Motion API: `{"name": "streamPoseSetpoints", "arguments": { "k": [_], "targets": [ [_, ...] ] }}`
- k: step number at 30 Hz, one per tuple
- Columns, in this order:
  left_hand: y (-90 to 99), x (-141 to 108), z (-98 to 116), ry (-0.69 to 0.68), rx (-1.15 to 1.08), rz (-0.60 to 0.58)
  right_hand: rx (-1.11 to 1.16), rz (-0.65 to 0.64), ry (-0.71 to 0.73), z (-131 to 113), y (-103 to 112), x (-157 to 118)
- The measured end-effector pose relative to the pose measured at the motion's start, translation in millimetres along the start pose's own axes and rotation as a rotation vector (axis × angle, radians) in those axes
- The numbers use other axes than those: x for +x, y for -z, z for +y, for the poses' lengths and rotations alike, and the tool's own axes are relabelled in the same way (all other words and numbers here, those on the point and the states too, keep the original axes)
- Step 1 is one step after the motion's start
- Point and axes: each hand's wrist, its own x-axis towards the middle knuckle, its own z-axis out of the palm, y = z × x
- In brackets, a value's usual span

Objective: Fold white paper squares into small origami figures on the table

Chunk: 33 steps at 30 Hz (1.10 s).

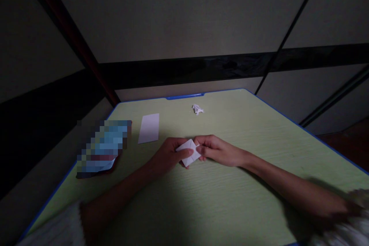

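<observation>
Between my two hands is a small piece of folded white paper (188,160), tilted, with crease lines on its upper face. My left hand (170,156) grips it from the left, the thumb lying across its face and fingers underneath. At its right edge, my right hand (215,150) pinches the paper between thumb and fingers. Both hands are just above the table, near its middle. Farther back lies a small folded white paper figure (197,109), shaped like a frog.
The pale green table (245,200) has a blue edge and a blue handle-like strip (185,96) at the back. A flat white paper sheet (149,128) lies left of centre. Beside it is a blurred-out blue item (106,146). Wall panels rise behind the table.
</observation>
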Motion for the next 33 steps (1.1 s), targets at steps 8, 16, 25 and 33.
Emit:
{"name": "streamPoseSetpoints", "arguments": {
  "k": [8, 16, 25, 33],
  "targets": [
    [-0.3, -1, 2, -0.022, -0.032, 0.035, 0.133, 0.053, -0.014, -1, 1, 0],
    [-0.8, 0, 1, -0.036, 0.021, -0.014, 0.094, 0.1, -0.042, -3, -2, 2],
    [5.2, -3, 1, -0.074, -0.003, -0.179, 0.33, 0.023, -0.047, 0, -5, -1],
    [-0.5, -1, -2, -0.113, -0.178, -0.086, 0.492, 0.139, 0.045, 7, -7, 5]
  ]
}}
